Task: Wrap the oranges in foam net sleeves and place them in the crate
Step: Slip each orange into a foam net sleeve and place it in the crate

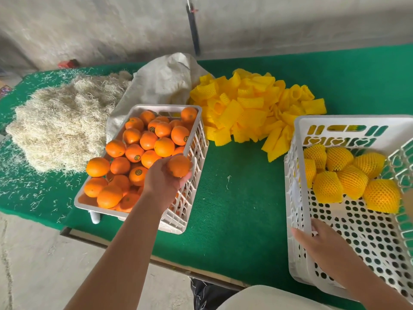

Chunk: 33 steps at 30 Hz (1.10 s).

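1. Green felt-like surface (241,186), strewn with pale straw bits at left.
2. Left hand (164,175), fingers curled round one bare orange (178,166), lifted just above the right rim of the white crate of oranges (192,198).
3. Small round stickers on several oranges in that crate (dark with a yellow mark, too small to read).
4. Right hand (317,240), fingers gripping the near-left rim of the white perforated crate (299,175); heart-shaped cutouts in its far wall.
5. Wrapped oranges (353,177) in yellow netting, clustered at that crate's far end.
6. Heap of yellow foam net sleeves (252,104) between the two crates, farther back.
7. Straw pile (60,121) and pale woven sack (161,83) behind the orange crate.
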### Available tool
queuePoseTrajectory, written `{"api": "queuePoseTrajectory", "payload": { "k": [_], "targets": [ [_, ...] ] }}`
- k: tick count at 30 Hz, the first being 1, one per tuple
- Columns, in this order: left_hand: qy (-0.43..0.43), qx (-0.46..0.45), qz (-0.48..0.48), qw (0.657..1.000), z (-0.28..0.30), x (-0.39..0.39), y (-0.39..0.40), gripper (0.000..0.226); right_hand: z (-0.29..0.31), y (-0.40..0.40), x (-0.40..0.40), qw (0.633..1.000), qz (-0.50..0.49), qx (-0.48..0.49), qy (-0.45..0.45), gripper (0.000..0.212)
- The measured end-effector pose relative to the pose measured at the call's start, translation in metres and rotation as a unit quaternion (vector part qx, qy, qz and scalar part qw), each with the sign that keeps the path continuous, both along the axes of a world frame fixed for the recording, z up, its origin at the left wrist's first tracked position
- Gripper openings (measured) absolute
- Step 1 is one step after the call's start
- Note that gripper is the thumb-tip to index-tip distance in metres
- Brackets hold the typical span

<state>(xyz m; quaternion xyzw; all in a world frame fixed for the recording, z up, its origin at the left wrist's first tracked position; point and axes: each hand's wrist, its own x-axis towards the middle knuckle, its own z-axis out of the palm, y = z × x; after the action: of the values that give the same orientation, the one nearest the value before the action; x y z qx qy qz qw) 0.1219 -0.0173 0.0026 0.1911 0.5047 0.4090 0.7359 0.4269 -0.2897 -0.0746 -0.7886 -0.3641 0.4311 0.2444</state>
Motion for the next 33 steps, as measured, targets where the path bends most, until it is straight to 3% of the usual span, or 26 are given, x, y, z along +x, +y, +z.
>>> {"api": "queuePoseTrajectory", "payload": {
  "k": [2,4,8,12,17,21,23,26,28,30,33],
  "targets": [
    [-0.047,-0.012,-0.039,0.998,-0.001,0.011,0.001,0.05,0.0,0.0,0.0,1.0,-0.006,0.001,0.004,0.06],
    [-0.014,0.008,-0.081,0.997,-0.008,0.019,0.002,0.048,-0.002,0.0,0.0,1.0,-0.007,-0.004,-0.003,0.055],
    [-0.035,-0.006,-0.133,0.99,-0.026,0.021,0.01,0.055,-0.005,0.001,-0.003,0.999,-0.026,-0.021,-0.022,0.024],
    [-0.096,-0.038,-0.184,0.977,-0.041,0.018,0.02,0.073,0.0,0.002,-0.007,0.999,-0.033,-0.032,-0.012,0.016],
    [-0.203,-0.06,-0.203,0.956,-0.047,0.012,0.037,0.063,0.007,0.005,-0.011,0.995,-0.056,-0.082,-0.026,0.022],
    [-0.172,-0.061,-0.221,0.958,-0.052,0.015,0.045,0.069,0.016,0.012,-0.013,0.987,-0.046,-0.142,-0.052,0.033],
    [-0.134,-0.052,-0.254,0.956,-0.055,0.019,0.045,0.067,0.028,0.025,-0.01,0.977,0.008,-0.195,-0.085,0.05],
    [-0.107,-0.052,-0.27,0.956,-0.061,0.02,0.045,0.064,0.064,0.057,0.006,0.903,0.174,-0.354,-0.169,0.093],
    [-0.105,-0.055,-0.267,0.956,-0.064,0.018,0.046,0.07,0.084,0.083,0.018,0.852,0.229,-0.408,-0.234,0.11],
    [-0.109,-0.056,-0.266,0.956,-0.067,0.017,0.046,0.075,0.099,0.118,0.021,0.856,0.225,-0.38,-0.269,0.11],
    [-0.128,-0.063,-0.268,0.953,-0.069,0.015,0.046,0.08,0.1,0.19,0.016,0.871,0.229,-0.268,-0.342,0.073]
  ]
}}
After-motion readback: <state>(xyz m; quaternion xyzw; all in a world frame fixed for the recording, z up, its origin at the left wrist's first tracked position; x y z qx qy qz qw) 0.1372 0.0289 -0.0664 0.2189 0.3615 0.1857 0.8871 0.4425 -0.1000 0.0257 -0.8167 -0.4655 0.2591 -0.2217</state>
